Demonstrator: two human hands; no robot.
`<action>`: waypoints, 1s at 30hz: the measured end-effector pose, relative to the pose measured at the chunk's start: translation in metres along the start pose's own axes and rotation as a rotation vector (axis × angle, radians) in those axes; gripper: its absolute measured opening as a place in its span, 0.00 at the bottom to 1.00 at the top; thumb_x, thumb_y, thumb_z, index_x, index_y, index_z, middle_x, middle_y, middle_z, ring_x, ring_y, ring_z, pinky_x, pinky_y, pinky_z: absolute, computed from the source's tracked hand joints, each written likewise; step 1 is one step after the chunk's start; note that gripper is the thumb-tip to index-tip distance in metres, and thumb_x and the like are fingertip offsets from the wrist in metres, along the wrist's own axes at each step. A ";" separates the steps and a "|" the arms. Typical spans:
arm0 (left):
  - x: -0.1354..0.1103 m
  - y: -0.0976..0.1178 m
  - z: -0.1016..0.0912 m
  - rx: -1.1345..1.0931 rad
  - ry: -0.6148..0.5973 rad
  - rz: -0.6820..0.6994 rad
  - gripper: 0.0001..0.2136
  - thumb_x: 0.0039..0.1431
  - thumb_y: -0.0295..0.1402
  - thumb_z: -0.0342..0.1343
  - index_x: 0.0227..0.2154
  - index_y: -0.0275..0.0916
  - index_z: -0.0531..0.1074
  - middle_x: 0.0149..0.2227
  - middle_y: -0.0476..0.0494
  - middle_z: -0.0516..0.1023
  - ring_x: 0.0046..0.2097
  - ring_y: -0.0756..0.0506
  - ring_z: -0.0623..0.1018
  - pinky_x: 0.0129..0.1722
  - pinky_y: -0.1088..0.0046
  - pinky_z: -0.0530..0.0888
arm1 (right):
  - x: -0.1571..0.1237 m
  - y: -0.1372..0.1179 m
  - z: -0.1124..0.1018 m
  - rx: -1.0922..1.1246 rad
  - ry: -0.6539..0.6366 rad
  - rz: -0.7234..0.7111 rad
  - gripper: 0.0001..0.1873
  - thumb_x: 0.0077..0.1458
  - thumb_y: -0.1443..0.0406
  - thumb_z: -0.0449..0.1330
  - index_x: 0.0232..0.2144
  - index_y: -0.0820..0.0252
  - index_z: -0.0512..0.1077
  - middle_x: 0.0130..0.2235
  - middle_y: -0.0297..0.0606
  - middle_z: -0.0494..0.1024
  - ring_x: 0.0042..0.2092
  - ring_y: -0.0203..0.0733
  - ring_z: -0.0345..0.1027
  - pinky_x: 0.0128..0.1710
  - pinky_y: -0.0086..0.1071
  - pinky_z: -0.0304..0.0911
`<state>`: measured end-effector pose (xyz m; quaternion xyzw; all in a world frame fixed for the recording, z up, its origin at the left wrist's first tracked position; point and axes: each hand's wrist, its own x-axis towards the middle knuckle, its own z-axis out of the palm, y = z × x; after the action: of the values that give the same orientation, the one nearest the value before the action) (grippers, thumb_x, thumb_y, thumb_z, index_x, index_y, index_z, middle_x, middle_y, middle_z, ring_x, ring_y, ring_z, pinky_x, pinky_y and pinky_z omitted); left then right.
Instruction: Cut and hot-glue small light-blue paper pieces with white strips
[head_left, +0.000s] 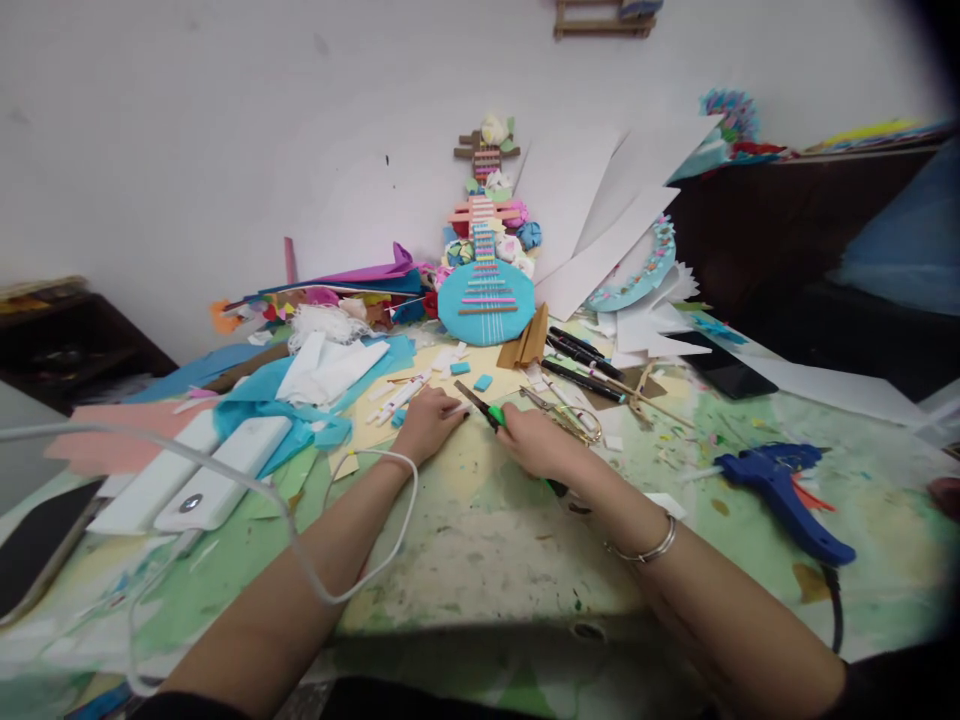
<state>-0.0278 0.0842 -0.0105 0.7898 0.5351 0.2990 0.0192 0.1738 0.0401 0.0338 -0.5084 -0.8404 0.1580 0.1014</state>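
Two hands work close together at the middle of the tabletop [480,560]. The left hand [429,425] is curled, its fingertips pinching a white strip [455,408] that pokes out towards the right hand [534,440]. The right hand is closed around the green grip of the scissors [480,403], whose dark blades run from its knuckles up towards the left hand's fingertips. I cannot tell whether the blades are parted.

The strip looks thin, light and floppy, so it would likely sag or crease unless it is held close to its free end and kept flat. The scissors seem stiff and light, and the green loops are the safe place to hold them. Just beyond both hands lie small blue squares [482,382]. A blue glue gun [787,490] sits well out past the right forearm.
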 end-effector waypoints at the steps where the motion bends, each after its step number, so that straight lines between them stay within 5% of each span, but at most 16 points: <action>1: 0.000 0.000 0.000 0.010 -0.005 -0.001 0.08 0.54 0.33 0.57 0.23 0.37 0.76 0.24 0.45 0.70 0.32 0.45 0.69 0.33 0.69 0.63 | -0.002 -0.001 0.001 -0.053 0.008 -0.012 0.16 0.60 0.64 0.44 0.43 0.65 0.66 0.34 0.51 0.77 0.32 0.47 0.71 0.28 0.35 0.58; 6: -0.001 0.002 0.001 0.048 -0.026 -0.043 0.09 0.54 0.33 0.56 0.22 0.38 0.77 0.23 0.46 0.67 0.30 0.46 0.68 0.32 0.70 0.61 | -0.007 -0.003 -0.001 -0.124 -0.017 -0.015 0.24 0.60 0.63 0.43 0.59 0.62 0.55 0.37 0.50 0.76 0.34 0.49 0.71 0.29 0.35 0.57; 17: -0.002 0.007 0.002 -0.047 0.057 -0.081 0.06 0.54 0.32 0.56 0.24 0.37 0.72 0.26 0.46 0.70 0.32 0.46 0.69 0.35 0.68 0.65 | -0.006 -0.008 0.006 -0.174 0.038 -0.003 0.24 0.58 0.64 0.44 0.57 0.59 0.57 0.36 0.48 0.77 0.33 0.48 0.70 0.30 0.34 0.56; 25: -0.004 0.039 -0.027 -1.105 0.122 -0.345 0.14 0.49 0.41 0.63 0.32 0.35 0.73 0.26 0.48 0.74 0.31 0.47 0.79 0.34 0.72 0.70 | -0.005 -0.003 -0.013 0.129 0.501 -0.116 0.26 0.56 0.69 0.45 0.58 0.59 0.57 0.38 0.43 0.77 0.33 0.43 0.68 0.32 0.32 0.56; 30: -0.009 0.053 -0.043 -1.336 0.113 -0.335 0.12 0.47 0.38 0.65 0.30 0.34 0.74 0.23 0.50 0.74 0.27 0.50 0.77 0.32 0.74 0.69 | -0.015 -0.010 -0.018 0.203 0.556 -0.224 0.20 0.60 0.64 0.47 0.54 0.56 0.61 0.42 0.40 0.76 0.39 0.44 0.69 0.35 0.33 0.59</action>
<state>-0.0069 0.0415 0.0390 0.4983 0.3512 0.5984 0.5198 0.1786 0.0250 0.0544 -0.4238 -0.8111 0.0838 0.3944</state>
